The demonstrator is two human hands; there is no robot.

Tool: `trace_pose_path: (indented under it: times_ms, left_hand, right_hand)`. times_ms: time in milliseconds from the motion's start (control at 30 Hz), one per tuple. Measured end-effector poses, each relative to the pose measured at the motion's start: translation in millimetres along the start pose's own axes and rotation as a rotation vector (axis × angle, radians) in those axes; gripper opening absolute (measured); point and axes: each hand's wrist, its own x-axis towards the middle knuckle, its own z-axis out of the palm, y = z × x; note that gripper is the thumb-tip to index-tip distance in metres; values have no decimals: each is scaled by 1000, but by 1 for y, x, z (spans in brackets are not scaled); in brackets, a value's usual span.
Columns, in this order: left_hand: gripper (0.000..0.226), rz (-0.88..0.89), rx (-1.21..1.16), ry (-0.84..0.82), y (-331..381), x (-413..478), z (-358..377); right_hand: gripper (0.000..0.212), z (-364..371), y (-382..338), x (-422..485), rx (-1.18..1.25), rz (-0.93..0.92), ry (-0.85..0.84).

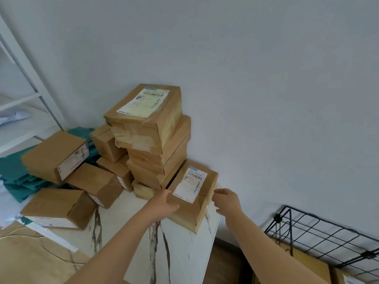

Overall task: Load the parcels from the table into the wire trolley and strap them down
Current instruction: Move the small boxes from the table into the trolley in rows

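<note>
labelled parcel [192, 193] between open hands [167, 203], table [180, 253] corner

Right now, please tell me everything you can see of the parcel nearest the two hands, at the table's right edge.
The parcel is a flat brown paper-wrapped box with wrinkled, taped wrapping. A white shipping label with barcodes lies on its top face. It lies flat on the white marble-look table, at the right edge, beside the tall stack of parcels. The left hand touches its near left side; the right hand is open at its right side, contact unclear.
</note>
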Motion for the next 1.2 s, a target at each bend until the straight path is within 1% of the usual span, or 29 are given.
trace_pose_path:
  times_ms: [133,200,267,367,467,567,667,700,800,833,933,1033,1067,1133,1167,1200]
  left_hand:
    - [74,5,43,-64,1,12,-4]
    - [73,19,49,-70,2,17,-3]
    - [70,41,127,-75,0,22,0]
    - [78,21,233,-147,-5,28,7]
    - [85,4,255,-197,-5,32,7]
    - [84,49,190,-212,0,35,5]
    - [86,15,125,-201,0,40,8]
    - [82,11,120,-196,-2,41,9]
    - [58,-24,38,-197,-11,44,15]
    - [54,-46,-14,-195,-15,45,16]
    - [52,-130,-169,-201,-25,46,21]
    - [51,-154,-253,-200,-30,44,26]
    - [49,-151,-270,-208,-30,42,27]
    - [45,-130,-314,-195,-29,37,30]
    - [44,-119,-338,-174,-27,35,30]
    - [43,-111,-364,-158,-24,32,30]
  right_hand:
    - [48,8,4,5,-49,110,-66]
    - [53,11,6,8,-61,150,-86]
    - [56,15,7,12,-73,176,-105]
    - [60,20,10,16,-89,212,-114]
    - [58,23,13,19,-76,236,-131]
    - [52,23,17,22,-102,224,-123]
    - [56,16,25,26,-103,245,-81]
    - [56,12,29,28,-72,267,-89]
    - [35,5,35,26,-37,315,-144]
    - [32,4,38,25,-42,325,-156]
    - [36,3,48,18,18,364,-203]
    - [38,4,61,11,142,396,-246]
    - [41,6,63,7,166,399,-254]
    - [54,8,68,-1,216,396,-255]
    - [54,8,71,-4,256,391,-254]
    - [44,8,71,-8,303,374,-259]
